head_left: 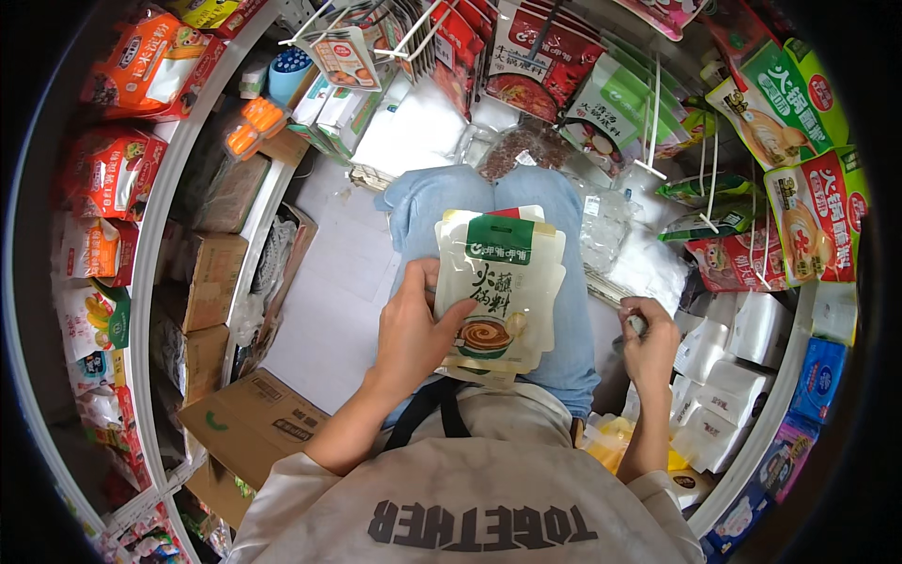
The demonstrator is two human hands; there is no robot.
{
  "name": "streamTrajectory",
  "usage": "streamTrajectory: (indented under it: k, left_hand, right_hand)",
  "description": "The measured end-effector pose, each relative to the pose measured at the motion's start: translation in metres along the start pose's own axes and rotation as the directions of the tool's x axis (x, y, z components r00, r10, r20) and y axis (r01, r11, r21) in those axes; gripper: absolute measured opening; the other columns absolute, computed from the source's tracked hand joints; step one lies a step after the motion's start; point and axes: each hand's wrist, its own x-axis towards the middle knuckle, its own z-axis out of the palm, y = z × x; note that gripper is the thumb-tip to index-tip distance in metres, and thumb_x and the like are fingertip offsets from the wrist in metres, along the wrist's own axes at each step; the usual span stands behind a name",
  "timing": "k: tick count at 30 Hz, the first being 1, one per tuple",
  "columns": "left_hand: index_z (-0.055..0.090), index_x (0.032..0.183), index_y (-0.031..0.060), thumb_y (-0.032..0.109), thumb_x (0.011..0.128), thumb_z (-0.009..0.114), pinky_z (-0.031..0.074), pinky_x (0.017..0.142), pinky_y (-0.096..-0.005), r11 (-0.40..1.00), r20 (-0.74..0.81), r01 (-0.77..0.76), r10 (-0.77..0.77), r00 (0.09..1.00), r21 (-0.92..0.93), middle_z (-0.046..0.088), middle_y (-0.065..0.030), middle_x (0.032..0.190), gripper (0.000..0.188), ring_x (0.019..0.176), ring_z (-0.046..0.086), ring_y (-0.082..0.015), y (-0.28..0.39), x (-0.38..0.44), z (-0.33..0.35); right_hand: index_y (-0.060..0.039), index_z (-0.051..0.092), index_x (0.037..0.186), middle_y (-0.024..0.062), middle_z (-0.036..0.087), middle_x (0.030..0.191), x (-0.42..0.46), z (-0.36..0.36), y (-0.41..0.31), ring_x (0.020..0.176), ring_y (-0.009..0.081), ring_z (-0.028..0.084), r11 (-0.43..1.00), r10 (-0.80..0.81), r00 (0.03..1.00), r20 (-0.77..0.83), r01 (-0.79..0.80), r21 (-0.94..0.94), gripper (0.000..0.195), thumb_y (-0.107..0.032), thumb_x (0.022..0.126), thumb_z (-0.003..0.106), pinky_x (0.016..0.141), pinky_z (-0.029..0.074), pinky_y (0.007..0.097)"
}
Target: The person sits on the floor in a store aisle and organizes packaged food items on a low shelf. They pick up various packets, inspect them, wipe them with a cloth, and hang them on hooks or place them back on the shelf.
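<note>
My left hand (416,338) grips a small stack of flat food pouches by its left side, thumb on the front. The top pouch (504,296) is cream with a green header, dark writing and a picture of a bowl of brown sauce. More pouches fan out behind it, one with a red corner. The stack rests over my lap, above my jeans (423,204). Off to the right, my right hand (648,342) is pinched around a small greyish thing (636,323), mostly hidden by the fingers. It is apart from the pouches, near white wrapped packs (719,395).
Hooks ahead carry hanging pouches, including a red one (535,70) and a green one (606,106). White metal prongs (655,113) jut out on the right. Left shelves (151,233) hold bagged goods. An open cardboard box (254,416) stands on the pale floor (338,282).
</note>
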Motion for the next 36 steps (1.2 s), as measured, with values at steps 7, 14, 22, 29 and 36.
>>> streamTrajectory:
  k: [7,14,22,29,36]
  left_hand:
    - [0.048,0.097,0.0017,0.005,0.08,0.073,0.044,0.057,-0.0293,0.905,-0.177,-0.363,0.403,0.898,0.221,0.065,-0.0091,0.091,0.03,0.063,0.058,-0.0177,-0.023,0.001,-0.003]
    - [0.046,0.098,0.002,-0.001,0.094,0.055,0.052,0.073,-0.0225,0.656,-0.036,-0.118,0.137,0.99,-0.745,0.067,-0.01,0.094,0.01,0.08,0.063,-0.0099,-0.004,-0.004,-0.031]
    - [0.047,0.098,0.0037,0.005,0.095,0.056,0.049,0.065,-0.0206,0.609,-0.117,-0.178,0.14,0.983,-0.773,0.067,-0.0086,0.089,0.01,0.075,0.062,-0.0066,0.016,-0.01,-0.047]
    - [0.049,0.092,0.0031,0.005,0.095,0.058,0.046,0.06,-0.0173,0.697,-0.226,-0.257,0.139,0.964,-0.669,0.066,-0.0054,0.081,0.01,0.069,0.059,-0.0037,0.02,-0.011,-0.048]
    - [0.049,0.091,0.0027,0.005,0.095,0.059,0.046,0.06,-0.0172,0.715,-0.23,-0.262,0.144,0.962,-0.648,0.065,-0.0046,0.079,0.01,0.068,0.058,-0.0034,0.024,-0.012,-0.049]
  right_hand:
    - [0.0022,0.065,0.077,0.0125,0.064,0.071,0.006,-0.01,-0.058,0.067,0.0232,0.063,0.969,-0.093,0.996,0.008,0.089,0.23,0.007,-0.003,0.077,0.07,0.066,0.047,0.0311]
    - [0.0011,0.069,0.084,0.004,0.066,0.071,0.002,0.019,-0.093,0.065,0.0088,0.057,0.784,-0.239,0.93,0.278,0.016,0.621,0.015,-0.011,0.08,0.074,0.063,0.046,0.0235]
    - [0.0025,0.07,0.096,0.004,0.07,0.087,0.012,0.034,-0.116,0.078,0.0078,0.06,0.502,-0.451,0.753,0.479,-0.23,0.834,0.019,-0.015,0.09,0.067,0.07,0.048,0.0239]
    - [0.0029,0.071,0.098,0.0028,0.07,0.091,0.017,0.039,-0.115,0.081,0.0072,0.059,0.501,-0.427,0.756,0.497,-0.26,0.826,0.021,-0.016,0.09,0.066,0.073,0.048,0.0241]
    - [0.0022,0.071,0.099,0.0036,0.07,0.093,0.018,0.042,-0.114,0.084,0.0089,0.061,0.472,-0.395,0.751,0.529,-0.328,0.819,0.02,-0.014,0.088,0.067,0.077,0.048,0.0253]
